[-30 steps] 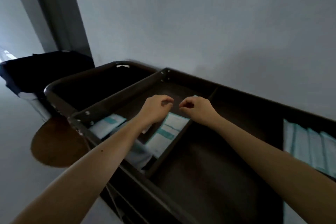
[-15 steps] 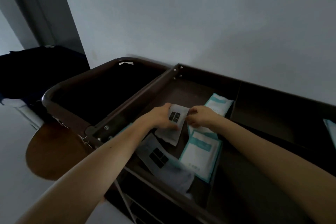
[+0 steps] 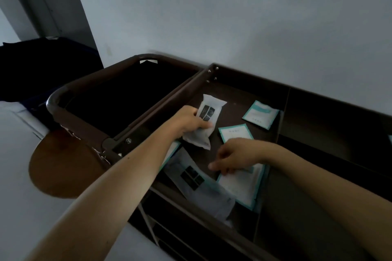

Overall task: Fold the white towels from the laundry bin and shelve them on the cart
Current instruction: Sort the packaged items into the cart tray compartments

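White towels: none in view. The laundry bin (image 3: 89, 79), dark inside, adjoins the tray of the cart (image 3: 254, 86) on the left, so the left hand (image 3: 186, 122) lies nearer it. The left hand grips a white packet (image 3: 209, 108), long axis running away from the person. The right hand (image 3: 237, 154) bends its fingers onto a teal-edged packet (image 3: 239, 186); pinch or mere touch cannot be told.
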